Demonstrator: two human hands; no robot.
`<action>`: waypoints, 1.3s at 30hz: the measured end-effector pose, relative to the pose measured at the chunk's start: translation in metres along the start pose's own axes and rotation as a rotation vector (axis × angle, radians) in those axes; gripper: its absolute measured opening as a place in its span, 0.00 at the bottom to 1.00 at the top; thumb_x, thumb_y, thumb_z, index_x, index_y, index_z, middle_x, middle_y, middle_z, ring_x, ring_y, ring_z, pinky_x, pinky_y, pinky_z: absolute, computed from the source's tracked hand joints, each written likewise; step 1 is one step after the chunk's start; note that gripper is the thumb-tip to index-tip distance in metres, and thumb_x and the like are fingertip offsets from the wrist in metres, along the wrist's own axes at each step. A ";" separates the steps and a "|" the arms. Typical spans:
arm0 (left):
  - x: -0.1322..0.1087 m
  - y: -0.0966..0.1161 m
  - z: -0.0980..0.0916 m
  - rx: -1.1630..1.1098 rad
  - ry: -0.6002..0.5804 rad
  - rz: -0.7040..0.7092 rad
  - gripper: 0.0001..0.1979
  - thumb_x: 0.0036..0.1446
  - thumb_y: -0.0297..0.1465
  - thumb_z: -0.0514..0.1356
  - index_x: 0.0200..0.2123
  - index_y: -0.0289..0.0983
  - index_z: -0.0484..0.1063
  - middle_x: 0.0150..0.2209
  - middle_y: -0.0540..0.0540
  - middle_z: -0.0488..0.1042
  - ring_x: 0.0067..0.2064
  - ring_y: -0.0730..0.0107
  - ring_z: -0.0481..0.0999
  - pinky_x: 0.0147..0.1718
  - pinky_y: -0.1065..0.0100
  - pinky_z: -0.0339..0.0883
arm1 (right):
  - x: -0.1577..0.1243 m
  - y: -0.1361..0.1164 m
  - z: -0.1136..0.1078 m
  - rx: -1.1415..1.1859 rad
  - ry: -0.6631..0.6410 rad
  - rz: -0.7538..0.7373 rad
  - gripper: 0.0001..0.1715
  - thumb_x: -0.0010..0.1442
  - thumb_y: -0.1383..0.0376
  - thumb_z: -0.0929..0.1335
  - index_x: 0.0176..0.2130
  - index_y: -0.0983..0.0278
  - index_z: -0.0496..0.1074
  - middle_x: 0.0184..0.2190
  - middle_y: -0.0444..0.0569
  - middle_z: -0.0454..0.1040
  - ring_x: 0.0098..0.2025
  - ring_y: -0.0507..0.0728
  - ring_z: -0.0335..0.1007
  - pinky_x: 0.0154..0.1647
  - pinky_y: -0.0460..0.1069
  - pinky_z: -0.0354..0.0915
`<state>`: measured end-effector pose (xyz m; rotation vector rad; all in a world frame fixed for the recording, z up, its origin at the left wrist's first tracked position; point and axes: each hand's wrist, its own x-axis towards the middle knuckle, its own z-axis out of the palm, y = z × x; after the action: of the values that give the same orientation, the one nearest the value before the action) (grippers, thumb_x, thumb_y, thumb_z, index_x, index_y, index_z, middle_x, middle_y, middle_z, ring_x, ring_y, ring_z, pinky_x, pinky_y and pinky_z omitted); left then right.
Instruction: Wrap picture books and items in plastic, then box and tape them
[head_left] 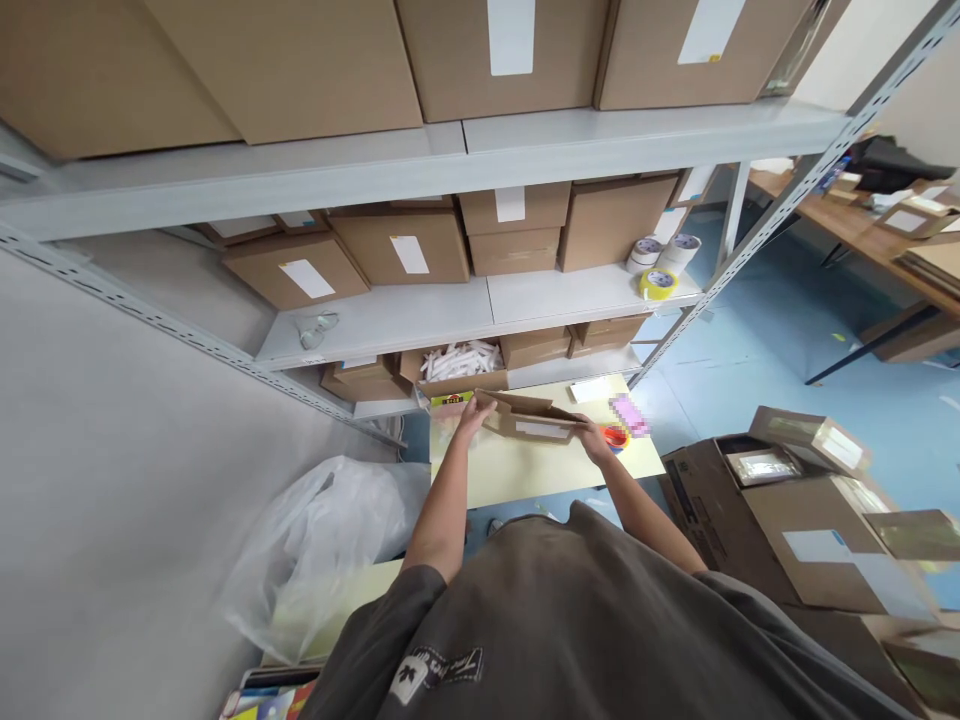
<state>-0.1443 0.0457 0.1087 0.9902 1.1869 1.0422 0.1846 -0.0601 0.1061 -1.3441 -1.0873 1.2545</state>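
Note:
A small brown cardboard box (525, 424) with a white label on its near side is held above a pale yellow table (510, 482). My left hand (474, 412) grips its left end, and my right hand (590, 436) grips the right end. The flaps along its top look partly raised; what is inside cannot be seen. Close to my right hand on the table lie a red and blue ring-shaped item (616, 438) and a blurred-out pink object (630, 414). A white slip (592, 390) lies behind the box.
Metal shelving (420, 185) with cardboard boxes rises in front. It also holds tape rolls (658, 283) and an open carton of white pieces (461, 362). A clear plastic bag (330, 540) bulges at left. Stacked cartons (810, 530) stand at right, near a wooden table (862, 225).

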 end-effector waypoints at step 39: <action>-0.017 -0.109 0.013 0.178 -0.086 -0.163 0.52 0.58 0.46 0.74 0.78 0.42 0.54 0.75 0.30 0.62 0.72 0.47 0.67 0.68 0.51 0.64 | -0.037 0.069 0.029 0.036 0.211 0.076 0.57 0.51 0.53 0.75 0.75 0.57 0.61 0.71 0.59 0.69 0.65 0.67 0.73 0.64 0.62 0.71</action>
<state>-0.1219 0.0031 0.0082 1.0465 1.2828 0.7684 0.1525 -0.1042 0.0430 -1.4652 -0.8703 1.1520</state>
